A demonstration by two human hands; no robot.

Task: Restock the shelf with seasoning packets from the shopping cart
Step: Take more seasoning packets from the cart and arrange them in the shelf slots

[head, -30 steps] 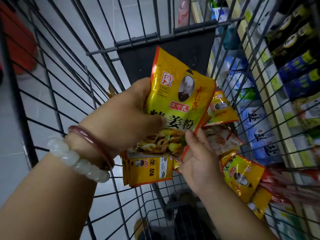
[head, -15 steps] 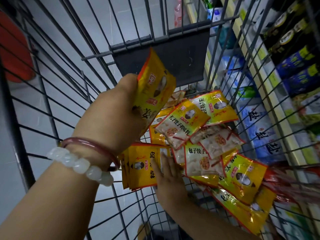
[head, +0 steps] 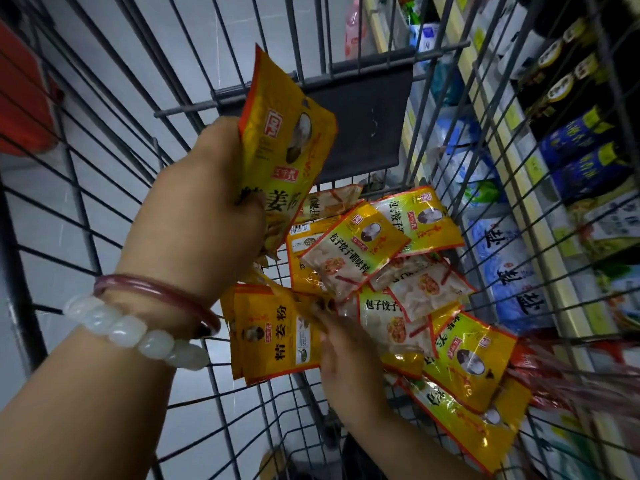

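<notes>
My left hand (head: 204,206) grips a bunch of yellow ginger-powder packets (head: 284,143), held upright above the wire shopping cart (head: 104,188). Lower down, my right hand (head: 341,344) reaches into the cart and pinches the edge of a stack of yellow ginger-powder packets (head: 273,334). Several more yellow and white seasoning packets (head: 356,251) lie in a loose heap on the cart floor to the right of both hands.
The store shelf (head: 540,258) runs along the cart's right side, with blue salt bags (head: 512,271) and dark bottles (head: 568,84) seen through the wire. A dark panel (head: 367,126) closes the cart's far end. Something red (head: 24,109) stands on the grey floor at left.
My left hand tilted its packets edge-on and kept them raised. My right hand let go of that bunch, dropped into the cart and took hold of the stack of ginger packets.
</notes>
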